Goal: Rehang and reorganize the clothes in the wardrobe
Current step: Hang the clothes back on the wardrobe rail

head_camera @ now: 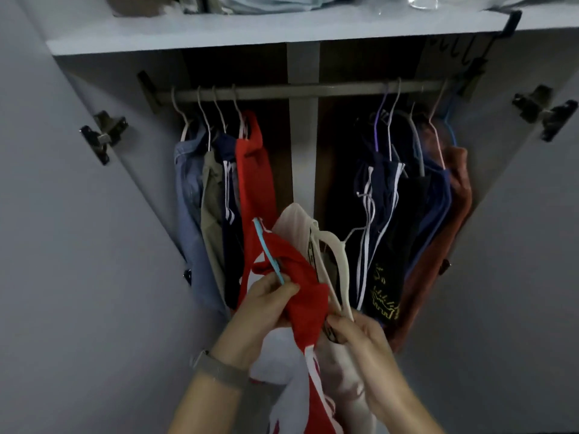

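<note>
Below the rail [300,89], left hand [260,305] pinches blue hanger [269,252] in red shirt [304,292]; right hand [360,336] grasps cream garment [300,227].

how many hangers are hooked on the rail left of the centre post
4, side by side on the rail: one holds the light blue garment, one the khaki garment, one the navy striped garment, one the red garment. None looks hidden.

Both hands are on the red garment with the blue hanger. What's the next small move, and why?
Probably work the blue hanger further into the red garment: the left hand pinches it, only partly inserted, while the right hand grips the cloth; the rail has a free middle gap.
</note>
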